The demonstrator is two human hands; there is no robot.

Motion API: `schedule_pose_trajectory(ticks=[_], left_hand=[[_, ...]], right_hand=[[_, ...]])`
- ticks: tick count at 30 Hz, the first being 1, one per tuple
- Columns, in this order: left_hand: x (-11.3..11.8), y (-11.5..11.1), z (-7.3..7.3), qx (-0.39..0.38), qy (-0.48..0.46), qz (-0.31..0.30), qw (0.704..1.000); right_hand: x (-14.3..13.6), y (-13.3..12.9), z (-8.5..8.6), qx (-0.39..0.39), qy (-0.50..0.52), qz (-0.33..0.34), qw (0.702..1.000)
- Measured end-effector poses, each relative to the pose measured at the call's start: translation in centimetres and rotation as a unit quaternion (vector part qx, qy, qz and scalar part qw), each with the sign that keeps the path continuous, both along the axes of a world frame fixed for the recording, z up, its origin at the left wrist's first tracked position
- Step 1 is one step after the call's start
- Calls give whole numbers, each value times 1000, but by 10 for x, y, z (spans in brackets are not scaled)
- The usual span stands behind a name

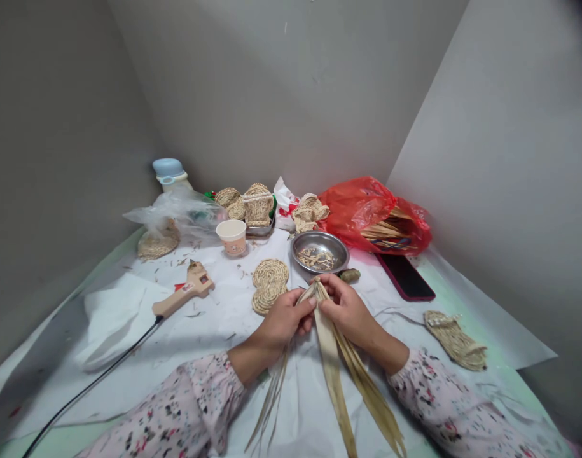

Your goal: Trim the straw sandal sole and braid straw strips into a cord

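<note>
Long dry leaf strips (pixel 332 362) hang down toward the front edge, gathered at their top end between both hands. My left hand (pixel 291 313) pinches the bundle from the left, thumb pressed on it. From the right, my right hand (pixel 344 306) grips the same strips just below their tied-looking tip. Just left of the hands lies a coiled woven piece (pixel 270 285) shaped like a figure eight. Beyond the hands is a metal bowl (pixel 319 251) with small straw scraps inside, and a small dark green object (pixel 349 275) lies beside it.
A glue gun (pixel 188 291) with a black cord and white paper (pixel 121 315) lie left. Behind stand a paper cup (pixel 231 238), a blue-lidded bottle (pixel 169 173) and woven pieces (pixel 258 205). Rightward are a red bag (pixel 357 207) of straw, a phone (pixel 406 277) and a woven slipper (pixel 455 340).
</note>
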State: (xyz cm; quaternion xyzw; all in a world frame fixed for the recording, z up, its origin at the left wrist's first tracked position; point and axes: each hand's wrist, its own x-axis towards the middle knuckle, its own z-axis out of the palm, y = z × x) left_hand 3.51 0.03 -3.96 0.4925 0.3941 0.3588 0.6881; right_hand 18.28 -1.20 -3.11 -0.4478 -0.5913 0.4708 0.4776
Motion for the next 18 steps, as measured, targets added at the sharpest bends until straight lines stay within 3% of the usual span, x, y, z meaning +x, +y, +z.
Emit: schedule_pose_trajectory(ticks=[18], left_hand=[[0, -1, 5, 18, 12, -23, 1000]], right_hand=[[-4, 1, -2, -29, 41, 12, 999]])
